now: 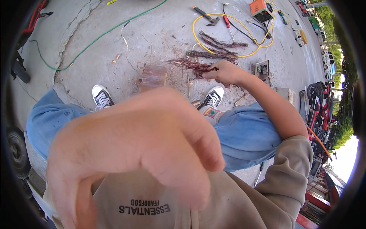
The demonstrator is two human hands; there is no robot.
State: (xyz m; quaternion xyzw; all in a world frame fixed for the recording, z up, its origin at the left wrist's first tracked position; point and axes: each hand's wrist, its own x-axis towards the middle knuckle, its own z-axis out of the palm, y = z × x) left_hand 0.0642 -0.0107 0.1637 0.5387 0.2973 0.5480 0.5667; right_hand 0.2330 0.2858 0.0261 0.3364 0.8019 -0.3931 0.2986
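My right hand is closed around one end of a bundle of thin reddish-brown wire strands, whose loose ends fan out to the left over the floor. Just beyond it lie more dark wire bundles, roughly side by side. Raised very close to the camera, my left hand looms large and blurred. Its fingers bend loosely, somewhat apart, and nothing shows in them. Beyond that hand a worn, brownish block sits on the concrete, partly covered by it.
A claw hammer, a red-handled screwdriver and a looped yellow cable lie farther off. An orange machine stands at the back right. A metal box sits right of my right hand. A green hose crosses the left side.
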